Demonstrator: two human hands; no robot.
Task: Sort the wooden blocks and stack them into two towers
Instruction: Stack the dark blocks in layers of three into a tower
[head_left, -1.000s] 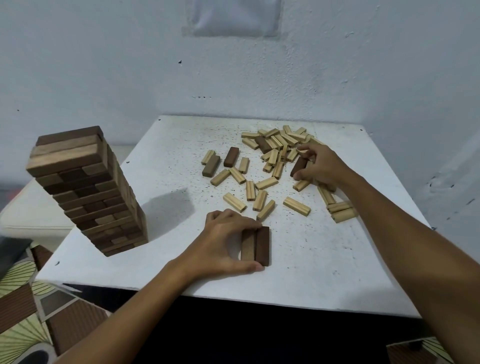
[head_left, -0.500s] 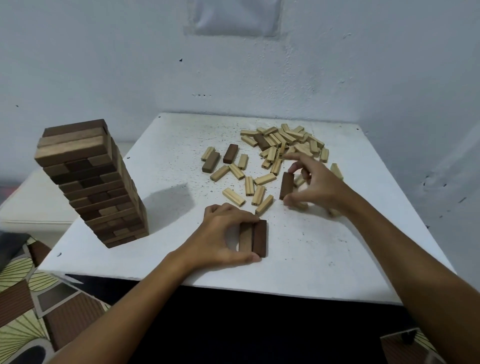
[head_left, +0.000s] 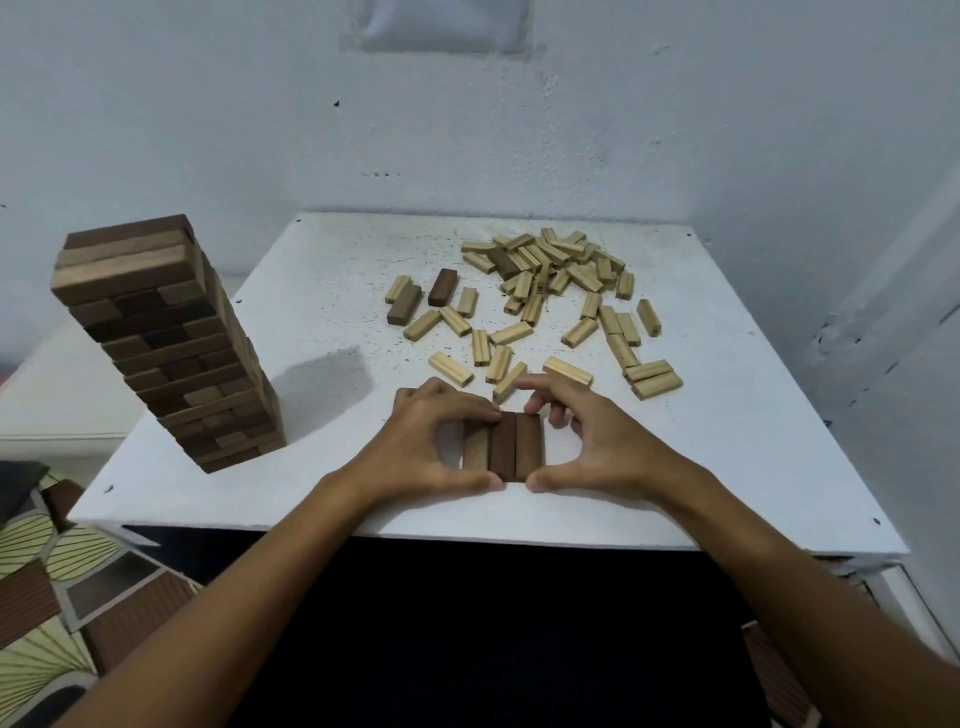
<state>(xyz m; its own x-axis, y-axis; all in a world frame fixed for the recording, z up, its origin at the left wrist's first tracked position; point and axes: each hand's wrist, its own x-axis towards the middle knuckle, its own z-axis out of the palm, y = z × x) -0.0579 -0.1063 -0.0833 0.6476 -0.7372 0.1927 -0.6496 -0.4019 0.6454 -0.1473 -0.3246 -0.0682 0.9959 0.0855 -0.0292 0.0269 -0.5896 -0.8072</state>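
- A white square table (head_left: 727, 467), its top speckled with small dark marks, stands against a pale, scuffed wall (head_left: 208, 130); a taped pale patch (head_left: 441, 26) shows high on the wall.
- Near the table's front edge, three dark blocks (head_left: 503, 447) lie flat, side by side and touching.
- The left hand (head_left: 421, 447) curls around the row's left side, fingertips at the far ends and thumb at the near ends, gripping it.
- The right hand (head_left: 597, 441) mirrors it on the right side, thumb at the near corner and fingers bent over the far end, pressing the row together.
- A tall tower (head_left: 161, 343) of mixed dark and mid-brown blocks stands at the table's left edge and casts a shadow to its right.
- Loose pale blocks (head_left: 550, 265) lie scattered and heaped toward the far right corner, with two loose dark blocks (head_left: 423, 296) near the middle of the far half.
- Patterned floor covering (head_left: 57, 597) shows below the table's left front corner.
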